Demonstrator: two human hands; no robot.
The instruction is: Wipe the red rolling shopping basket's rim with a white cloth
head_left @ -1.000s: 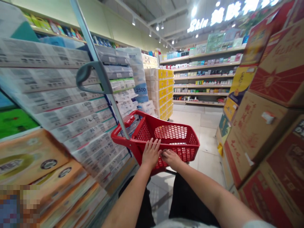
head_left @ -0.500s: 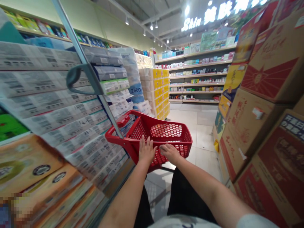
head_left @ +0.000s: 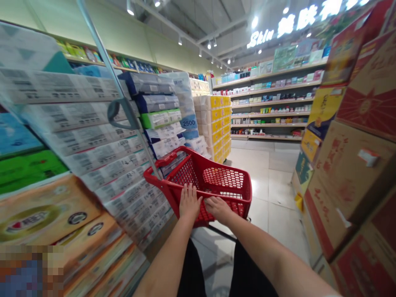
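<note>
A red plastic shopping cart (head_left: 244, 196) with perforated walls stands at an angle before me; its basket appears to hold nothing. My left hand (head_left: 189, 202) lies flat against the basket's near side, fingers stretched upward over the rim. Close beside it on the right, my right hand (head_left: 218, 209) rests against the same side with its fingers curled and pressed together. Whatever may be inside those fingers is hidden. A metal pole (head_left: 103, 53) with a grey looped handle (head_left: 123, 114) rises from the cart's left end.
Stacked tissue packs (head_left: 117, 144) line the left side, with orange packs (head_left: 46, 202) nearer me. Yellow-and-white packs (head_left: 220, 128) stand beyond the cart. Cardboard cartons (head_left: 352, 165) pile up on the right. A pale tiled aisle (head_left: 262, 177) leads to shelves of small goods (head_left: 272, 99).
The view has turned a little left, so the shelves and stacks sit further right. The cart has swung slightly, its left end nearer the tissue packs. Both hands stay against its near side.
</note>
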